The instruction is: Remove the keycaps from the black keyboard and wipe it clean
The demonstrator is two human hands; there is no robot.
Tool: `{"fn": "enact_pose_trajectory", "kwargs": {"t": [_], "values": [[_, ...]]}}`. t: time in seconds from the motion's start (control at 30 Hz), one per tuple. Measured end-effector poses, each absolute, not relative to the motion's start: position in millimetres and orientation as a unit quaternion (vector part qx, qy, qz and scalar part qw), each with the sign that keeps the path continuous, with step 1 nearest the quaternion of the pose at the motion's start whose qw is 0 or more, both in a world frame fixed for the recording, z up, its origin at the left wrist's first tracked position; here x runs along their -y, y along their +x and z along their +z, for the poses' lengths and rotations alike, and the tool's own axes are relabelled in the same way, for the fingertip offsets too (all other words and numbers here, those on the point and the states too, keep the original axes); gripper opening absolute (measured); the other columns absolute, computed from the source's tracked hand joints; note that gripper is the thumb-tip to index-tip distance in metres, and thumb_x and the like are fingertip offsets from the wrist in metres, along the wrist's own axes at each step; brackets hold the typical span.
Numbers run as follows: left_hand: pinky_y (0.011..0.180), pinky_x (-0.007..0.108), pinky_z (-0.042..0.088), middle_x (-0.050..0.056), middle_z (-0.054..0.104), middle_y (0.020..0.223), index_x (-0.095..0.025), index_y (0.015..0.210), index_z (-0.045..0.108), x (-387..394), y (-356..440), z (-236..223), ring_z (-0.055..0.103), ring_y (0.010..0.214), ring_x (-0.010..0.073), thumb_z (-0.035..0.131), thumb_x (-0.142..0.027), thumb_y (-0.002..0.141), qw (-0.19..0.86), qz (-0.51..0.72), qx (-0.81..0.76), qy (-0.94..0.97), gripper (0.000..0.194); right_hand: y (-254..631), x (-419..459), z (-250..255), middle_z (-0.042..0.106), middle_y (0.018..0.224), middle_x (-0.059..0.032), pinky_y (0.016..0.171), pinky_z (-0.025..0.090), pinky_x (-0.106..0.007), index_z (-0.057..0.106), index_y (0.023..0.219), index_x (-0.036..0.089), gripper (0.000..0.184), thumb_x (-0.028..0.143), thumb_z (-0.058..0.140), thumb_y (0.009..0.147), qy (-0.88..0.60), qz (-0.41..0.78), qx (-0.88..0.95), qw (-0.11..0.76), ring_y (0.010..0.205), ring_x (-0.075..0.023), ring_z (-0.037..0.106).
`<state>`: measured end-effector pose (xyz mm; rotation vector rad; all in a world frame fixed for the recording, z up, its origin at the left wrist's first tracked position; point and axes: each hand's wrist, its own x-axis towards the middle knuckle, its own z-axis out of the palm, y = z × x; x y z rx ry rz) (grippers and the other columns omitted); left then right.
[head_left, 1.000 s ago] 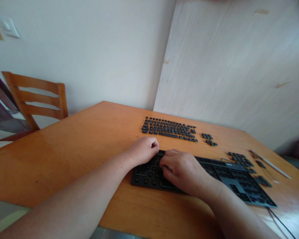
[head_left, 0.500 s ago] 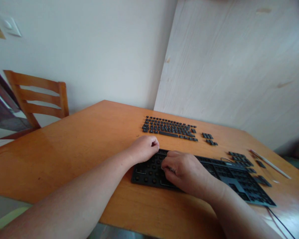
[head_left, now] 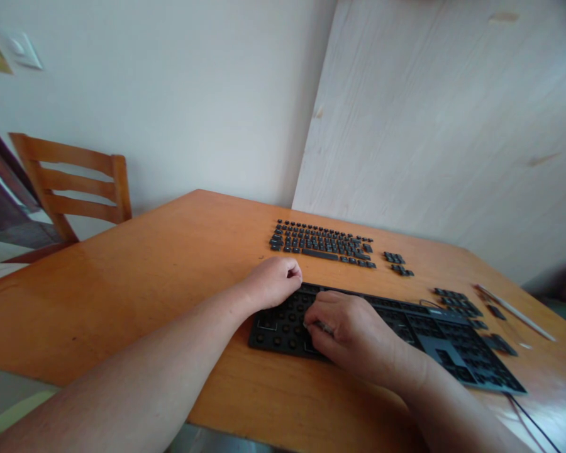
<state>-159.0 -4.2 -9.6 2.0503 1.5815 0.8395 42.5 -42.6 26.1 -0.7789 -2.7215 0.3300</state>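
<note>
A black keyboard (head_left: 270, 341) stripped of its keycaps lies along the near side of the table, bare key mounts showing at its left end. My left hand (head_left: 278, 280) is closed at its far left edge, fingers curled over and touching it. Over the keyboard's left half, my right hand (head_left: 342, 327) presses down with thumb and fingers pinched together. A small pale bit shows between those fingers, too hidden to name. Beyond the hands, loose black keycaps (head_left: 327, 242) lie in rows in keyboard order, with a long spacebar (head_left: 319, 255) in front.
Smaller keycap groups (head_left: 393, 258) sit to the right, and more keycaps (head_left: 457, 302) lie behind the keyboard's right end. A thin pale stick (head_left: 514, 311) rests near the table's right side. A cable (head_left: 532, 418) trails off the near right. A wooden chair (head_left: 78, 179) stands at the left.
My right hand has shifted very slightly over the keyboard, its fingers still pinched. The left hand stays in place. The view has turned a touch.
</note>
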Motion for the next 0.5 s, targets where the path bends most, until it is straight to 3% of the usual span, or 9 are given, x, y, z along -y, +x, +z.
{"fn": "enact_pose_trajectory", "kwargs": {"t": [0.37, 0.5], "values": [[0.061, 0.025, 0.044, 0.002, 0.070, 0.077, -0.020, 0.077, 0.067, 3.3, -160.1, -10.2, 0.062, 0.071, 0.0165, 0.055, -0.028, 0.080, 0.213, 0.305, -0.566, 0.736, 0.014, 40.6, 56.2, 35.1, 0.060, 0.076, 0.0004, 0.068, 0.038, -0.024, 0.064, 0.075, 0.019, 0.015, 0.010, 0.055, 0.083, -0.256, 0.152, 0.949, 0.102, 0.073, -0.0120, 0.055], [0.061, 0.025, 0.043, 0.002, 0.071, 0.078, -0.020, 0.078, 0.067, 2.2, -160.4, -12.7, 0.062, 0.071, 0.0165, 0.055, -0.027, 0.080, 0.215, 0.306, -0.564, 0.736, 0.014, 50.4, 47.1, 37.5, 0.063, 0.079, 0.0007, 0.066, 0.040, -0.023, 0.067, 0.081, 0.020, 0.016, 0.009, 0.055, 0.081, -0.277, 0.199, 0.929, 0.144, 0.072, -0.0114, 0.056]]}}
